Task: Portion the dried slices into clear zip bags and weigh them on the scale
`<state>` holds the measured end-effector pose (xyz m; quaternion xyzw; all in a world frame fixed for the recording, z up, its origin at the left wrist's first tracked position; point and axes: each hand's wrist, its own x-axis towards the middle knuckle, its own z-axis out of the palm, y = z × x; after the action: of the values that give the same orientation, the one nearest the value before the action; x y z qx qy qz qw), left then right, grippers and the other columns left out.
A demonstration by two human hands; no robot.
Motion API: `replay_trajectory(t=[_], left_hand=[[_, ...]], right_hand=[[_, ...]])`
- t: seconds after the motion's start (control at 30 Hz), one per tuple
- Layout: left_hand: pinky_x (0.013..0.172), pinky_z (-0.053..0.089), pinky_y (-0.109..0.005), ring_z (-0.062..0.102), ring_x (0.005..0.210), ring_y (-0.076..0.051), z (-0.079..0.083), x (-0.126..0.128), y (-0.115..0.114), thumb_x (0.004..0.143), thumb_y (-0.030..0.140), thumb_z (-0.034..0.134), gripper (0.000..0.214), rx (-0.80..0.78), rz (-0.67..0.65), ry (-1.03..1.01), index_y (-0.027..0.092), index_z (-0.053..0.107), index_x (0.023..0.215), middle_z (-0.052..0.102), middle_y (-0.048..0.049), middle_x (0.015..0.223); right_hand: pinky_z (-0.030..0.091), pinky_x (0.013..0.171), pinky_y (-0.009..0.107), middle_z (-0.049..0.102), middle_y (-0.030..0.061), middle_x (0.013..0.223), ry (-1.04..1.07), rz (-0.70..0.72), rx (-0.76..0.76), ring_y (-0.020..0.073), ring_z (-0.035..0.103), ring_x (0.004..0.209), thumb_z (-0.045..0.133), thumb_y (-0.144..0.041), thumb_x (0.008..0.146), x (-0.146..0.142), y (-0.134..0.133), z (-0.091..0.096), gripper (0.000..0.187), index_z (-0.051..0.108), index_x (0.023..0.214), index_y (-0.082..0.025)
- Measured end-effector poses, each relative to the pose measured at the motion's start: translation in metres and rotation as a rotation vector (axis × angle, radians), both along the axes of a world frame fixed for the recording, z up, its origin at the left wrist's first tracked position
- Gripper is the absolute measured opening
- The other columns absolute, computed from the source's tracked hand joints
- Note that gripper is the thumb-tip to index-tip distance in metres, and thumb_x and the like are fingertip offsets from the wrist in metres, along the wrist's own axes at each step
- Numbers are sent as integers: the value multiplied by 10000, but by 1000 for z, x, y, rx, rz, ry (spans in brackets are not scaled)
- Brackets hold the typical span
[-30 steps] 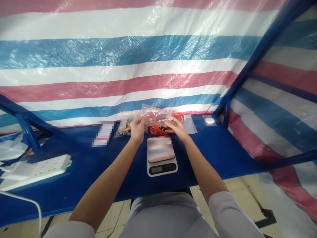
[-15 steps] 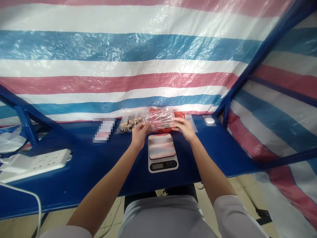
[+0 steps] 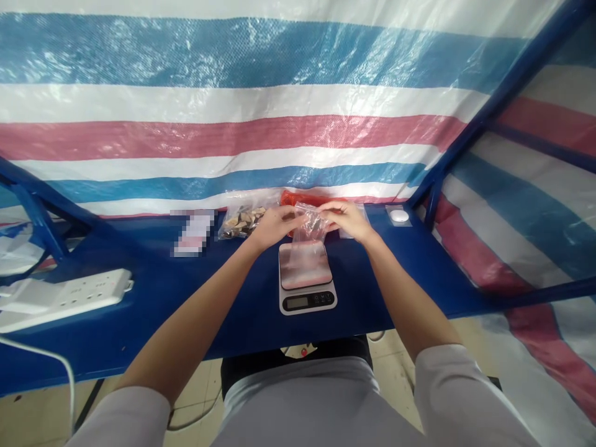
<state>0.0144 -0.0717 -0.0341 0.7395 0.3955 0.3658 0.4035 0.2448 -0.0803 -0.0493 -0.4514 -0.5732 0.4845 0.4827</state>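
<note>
Between my two hands is a clear plastic bag, held upright just behind and above the scale. My left hand pinches its upper left edge, and my right hand pinches its upper right edge. Below the bag, the kitchen scale has a shiny plate and a dark display strip at the front. Left of my left hand lies a clear bag of dried brown-and-cream slices. A red-orange item, partly hidden by my hands, sits behind the clear bag.
A white power strip with a plug and cable lies on the left of the blue table. A blurred card lies behind it. A small white round object is at the back right. Blue frame bars and striped sheeting stand around.
The clear bag has turned from lying sideways to hanging upright between my hands. My fingers have moved to its top edge. The view has tilted down slightly.
</note>
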Motion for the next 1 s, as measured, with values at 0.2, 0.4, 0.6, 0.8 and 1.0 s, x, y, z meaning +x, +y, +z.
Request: replay_trajectory(t=[0.2, 0.4, 0.6, 0.8, 1.0], left_hand=[[776, 523, -309, 666, 779, -201, -6, 31, 4, 802, 490, 764, 351, -53, 88, -214, 171, 816, 939, 769, -43, 839], [785, 557, -333, 680, 815, -219, -22, 71, 2, 724, 469, 836, 332, -250, 108, -493, 163, 807, 852, 763, -54, 848], [879, 564, -365, 705, 915, -233, -37, 97, 8, 818, 336, 727, 206, -86, 159, -326, 189, 776, 953, 771, -72, 967], [998, 533, -389, 687, 1062, -232, -44, 107, -6, 911, 252, 611, 194, 446, 23, 70, 206, 718, 1066, 741, -89, 1109], [1009, 544, -395, 655, 1167, -252, -61, 136, -15, 985, 213, 476, 256, 764, -268, 454, 173, 677, 1138, 711, -126, 1164]], right_hand=[[643, 694, 304, 762, 10, 857, 84, -59, -55, 146, 713, 714, 877, -467, 659, 13, -3, 1, 411, 780, 959, -204], [629, 725, 292, 784, 37, 868, 268, -202, -166, 187, 760, 787, 909, -485, 598, 35, -6, -17, 458, 776, 933, -201], [598, 582, 238, 772, 34, 816, 298, -339, -180, 165, 742, 680, 942, -467, 536, 79, -4, -33, 466, 760, 861, -187], [614, 580, 235, 769, 53, 800, 238, -447, -221, 152, 730, 672, 929, -381, 598, 127, 5, -44, 369, 754, 843, -168], [598, 534, 200, 759, 48, 761, 120, -436, -270, 123, 708, 609, 860, -236, 718, 135, 40, -47, 169, 742, 806, -154]])
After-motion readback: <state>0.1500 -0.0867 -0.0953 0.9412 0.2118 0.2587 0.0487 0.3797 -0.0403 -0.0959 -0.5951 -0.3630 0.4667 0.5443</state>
